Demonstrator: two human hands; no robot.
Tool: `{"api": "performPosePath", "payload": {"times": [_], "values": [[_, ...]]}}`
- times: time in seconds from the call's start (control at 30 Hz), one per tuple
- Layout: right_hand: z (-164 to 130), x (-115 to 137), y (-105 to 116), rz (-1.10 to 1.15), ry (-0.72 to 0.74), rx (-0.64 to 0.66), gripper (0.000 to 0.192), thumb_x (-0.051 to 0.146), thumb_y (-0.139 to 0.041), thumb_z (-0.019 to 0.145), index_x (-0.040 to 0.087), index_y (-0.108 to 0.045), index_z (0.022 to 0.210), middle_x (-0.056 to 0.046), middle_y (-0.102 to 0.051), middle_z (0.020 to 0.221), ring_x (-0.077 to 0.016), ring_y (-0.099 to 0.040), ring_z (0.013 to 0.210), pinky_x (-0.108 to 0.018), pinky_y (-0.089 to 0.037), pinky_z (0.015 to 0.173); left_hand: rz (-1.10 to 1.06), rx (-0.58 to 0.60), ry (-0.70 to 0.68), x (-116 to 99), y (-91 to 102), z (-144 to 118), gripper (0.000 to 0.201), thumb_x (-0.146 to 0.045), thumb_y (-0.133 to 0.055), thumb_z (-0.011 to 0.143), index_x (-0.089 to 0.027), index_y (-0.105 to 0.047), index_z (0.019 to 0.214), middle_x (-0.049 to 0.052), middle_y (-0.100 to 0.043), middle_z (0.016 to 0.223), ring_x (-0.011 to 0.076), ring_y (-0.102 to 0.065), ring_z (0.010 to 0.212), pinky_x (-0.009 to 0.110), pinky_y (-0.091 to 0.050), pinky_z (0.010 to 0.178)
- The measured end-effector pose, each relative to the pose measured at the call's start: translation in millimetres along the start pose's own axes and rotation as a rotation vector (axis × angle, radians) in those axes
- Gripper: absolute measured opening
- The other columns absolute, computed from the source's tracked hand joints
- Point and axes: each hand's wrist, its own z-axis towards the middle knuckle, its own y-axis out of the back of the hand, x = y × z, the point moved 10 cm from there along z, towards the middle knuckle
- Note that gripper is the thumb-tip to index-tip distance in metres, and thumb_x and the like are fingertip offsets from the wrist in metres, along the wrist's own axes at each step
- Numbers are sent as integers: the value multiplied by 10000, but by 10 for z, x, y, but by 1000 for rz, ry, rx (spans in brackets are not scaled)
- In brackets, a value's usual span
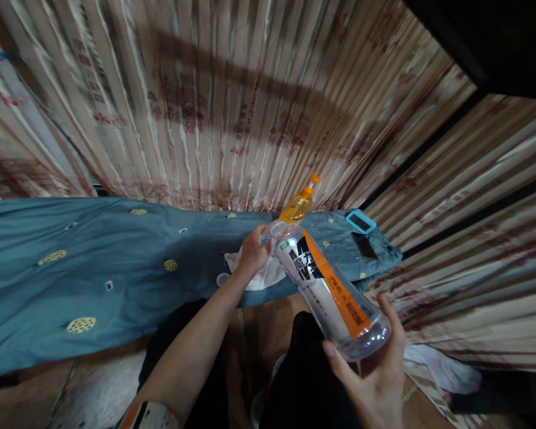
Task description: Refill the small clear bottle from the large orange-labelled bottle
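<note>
A large clear plastic bottle (335,292) with a silver and orange label slants across in front of me, its neck up and to the left, its base down and to the right. My left hand (254,253) is closed at the neck end; its fingertips are partly hidden. At the base, the thumb and fingers of my right hand (375,363) grip the bottle from either side. A white cloth (268,275) lies below my left hand, and a small clear round container (223,279) sits at its left. Just beyond the neck stands a pump bottle (297,208) of yellow liquid with an orange pump.
The blue patterned cloth (116,262) covers a long surface. On its right end lie a blue-framed digital clock (360,221) and a dark phone (364,245). Pleated curtains (232,107) hang behind and to the right. A pale cloth (446,366) lies at the lower right.
</note>
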Motion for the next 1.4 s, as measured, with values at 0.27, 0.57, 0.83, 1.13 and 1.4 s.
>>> {"api": "performPosePath", "payload": {"times": [0.27, 0.57, 0.83, 1.13, 1.4], "values": [[-11, 28, -8, -8, 19, 18, 1038, 441, -801, 604, 272, -260, 1474, -123, -335, 1496, -353, -449, 1291, -538, -413, 1027, -9, -14, 13, 36, -6, 4, 272, -252, -626, 784, -159, -633, 1039, 86, -725, 1044, 247, -668, 980, 343, -499, 872], [-11, 82, -37, -5, -37, 6, 1029, 462, -790, 608, 253, -265, 1468, -127, -329, 1497, -360, -425, 1307, -559, -379, 1055, -5, -10, 11, 27, 5, 1, 263, -283, -604, 783, -170, -634, 1019, 69, -727, 983, 242, -667, 926, 341, -495, 836], [10, 20, -2, -2, 9, 2, 1037, 445, -804, 587, 259, -282, 1464, -131, -348, 1479, -369, -439, 1291, -588, -366, 1050, -10, -2, -31, 13, -4, 9, 235, -223, -566, 786, -164, -631, 1004, 69, -724, 984, 230, -667, 917, 333, -497, 829], [-9, 39, -8, 6, -42, 1, 1109, 460, -811, 574, 251, -219, 1489, -144, -341, 1483, -358, -465, 1270, -562, -390, 1041, 7, -4, -21, 0, 2, 6, 255, -259, -604, 786, -163, -634, 1021, 74, -724, 1008, 239, -667, 939, 337, -496, 847], [-7, -9, 29, 44, 17, -36, 960, 416, -829, 566, 211, -377, 1388, -156, -451, 1393, -313, -540, 1189, -438, -508, 926, 37, 21, -16, 1, -7, 13, 246, -211, -566, 794, -150, -627, 1024, 86, -724, 1016, 238, -667, 944, 341, -492, 854]]}}
